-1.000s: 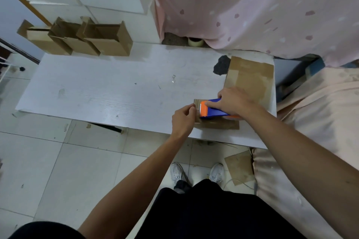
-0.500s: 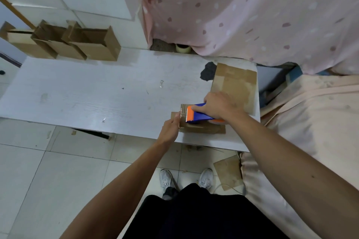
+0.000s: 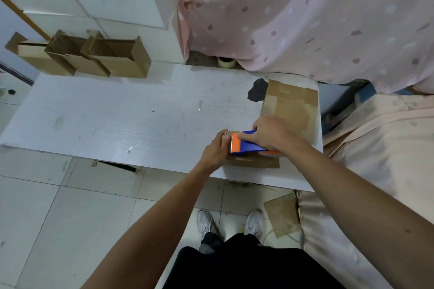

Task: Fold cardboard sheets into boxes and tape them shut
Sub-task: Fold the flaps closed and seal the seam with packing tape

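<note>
With the right hand (image 3: 270, 134) gripping the tape dispenser (image 3: 246, 145) over the box (image 3: 253, 163) at the near edge of the table (image 3: 117, 119) and the left hand (image 3: 215, 150) holding its end, taping is apparently proceeding, while folded boxes (image 3: 112, 58) are standing far left and flat sheets (image 3: 291, 103) are waiting.

Both bare forearms reach forward, the left hand (image 3: 215, 150) holding a cardboard box (image 3: 254, 162) by its end, the right hand (image 3: 273, 134) gripping a tape dispenser (image 3: 246, 146).

Soft, even light falls across my white table (image 3: 117, 119), leaving only faint shadows beside the boxes (image 3: 94, 58). The wide lens bends the floor tiles (image 3: 47, 218) at the frame's edges (my forearms (image 3: 152, 230) loom large); detail is slightly soft.
</note>
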